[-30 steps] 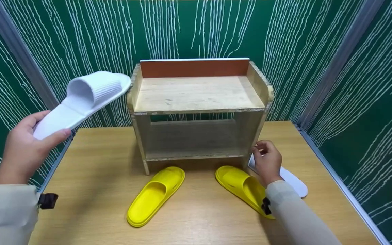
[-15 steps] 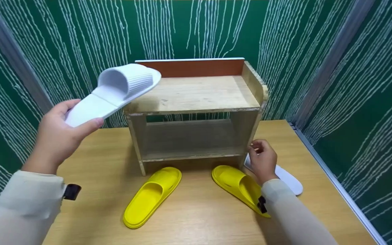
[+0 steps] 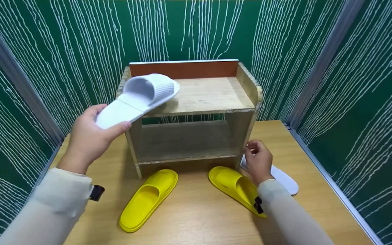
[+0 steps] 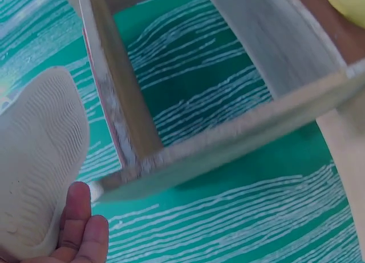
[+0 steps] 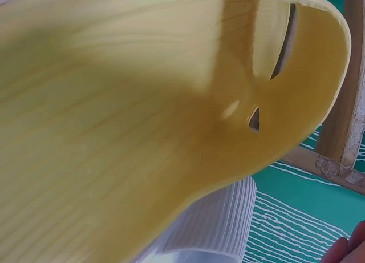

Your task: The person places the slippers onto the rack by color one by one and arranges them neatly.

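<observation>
My left hand (image 3: 92,137) grips a white slipper (image 3: 145,97) by its heel end, thumb on one edge. The slipper is tilted, its toe over the left part of the wooden shelf's top board (image 3: 209,93). In the left wrist view its ridged sole (image 4: 40,154) faces the camera. My right hand (image 3: 260,161) hovers beside the shelf's right side, fingers loosely curled, with nothing visible in them. Beneath that hand lies a second white slipper (image 3: 286,180), partly covered by it. A yellow slipper (image 3: 228,180) lies next to it, its heel partly behind my right wrist.
Another yellow slipper (image 3: 148,200) lies in front of the shelf's left leg. The shelf has a lower board (image 3: 185,139) and raised sides. All stands on a wooden table (image 3: 196,217), with green, white-streaked walls (image 3: 189,30) behind and at both sides.
My left hand has carried the white slipper rightward, from left of the shelf to over its top board's left part. The right hand stays beside the shelf. The view has shifted slightly.
</observation>
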{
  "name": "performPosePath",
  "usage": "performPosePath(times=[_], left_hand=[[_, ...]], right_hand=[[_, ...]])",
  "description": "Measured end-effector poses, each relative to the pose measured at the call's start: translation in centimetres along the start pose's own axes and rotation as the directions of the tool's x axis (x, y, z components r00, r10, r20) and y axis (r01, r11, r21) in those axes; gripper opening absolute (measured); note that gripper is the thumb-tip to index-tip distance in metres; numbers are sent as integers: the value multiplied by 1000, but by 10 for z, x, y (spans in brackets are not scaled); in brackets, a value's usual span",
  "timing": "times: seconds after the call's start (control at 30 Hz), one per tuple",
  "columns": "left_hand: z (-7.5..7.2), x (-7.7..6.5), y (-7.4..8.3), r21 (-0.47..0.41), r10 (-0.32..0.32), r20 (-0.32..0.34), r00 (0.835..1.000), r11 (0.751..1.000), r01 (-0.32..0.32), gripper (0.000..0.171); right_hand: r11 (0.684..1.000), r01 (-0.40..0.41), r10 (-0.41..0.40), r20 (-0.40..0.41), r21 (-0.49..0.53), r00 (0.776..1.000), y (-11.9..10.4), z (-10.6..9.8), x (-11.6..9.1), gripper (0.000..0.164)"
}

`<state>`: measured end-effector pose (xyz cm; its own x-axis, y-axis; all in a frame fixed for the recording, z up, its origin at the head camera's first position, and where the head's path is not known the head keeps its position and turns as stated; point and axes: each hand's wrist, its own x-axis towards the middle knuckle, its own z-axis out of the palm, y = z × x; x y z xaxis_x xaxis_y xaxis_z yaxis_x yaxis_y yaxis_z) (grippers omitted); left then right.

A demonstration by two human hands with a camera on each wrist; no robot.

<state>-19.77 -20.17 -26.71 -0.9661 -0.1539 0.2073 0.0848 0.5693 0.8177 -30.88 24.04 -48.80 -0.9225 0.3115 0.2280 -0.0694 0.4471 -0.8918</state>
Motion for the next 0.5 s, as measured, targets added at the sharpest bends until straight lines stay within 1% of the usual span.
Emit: performPosePath(times=[0.17,0.3,0.5], left_hand=[[15,2,3,-27,-29,-21,999,999,29,100],[26,4,7,-44,-61,-53,997,997,59,99],[43,7,10,-60,-107,-116,987,993,100,95]], right_hand=[[1000,9,-9,-1,-4,1000,0,0,0,19],[1000,13,-13,-6,-3,1000,1,1,1,18],[997,64,-65,-35,-47,997,3,1,2,15]])
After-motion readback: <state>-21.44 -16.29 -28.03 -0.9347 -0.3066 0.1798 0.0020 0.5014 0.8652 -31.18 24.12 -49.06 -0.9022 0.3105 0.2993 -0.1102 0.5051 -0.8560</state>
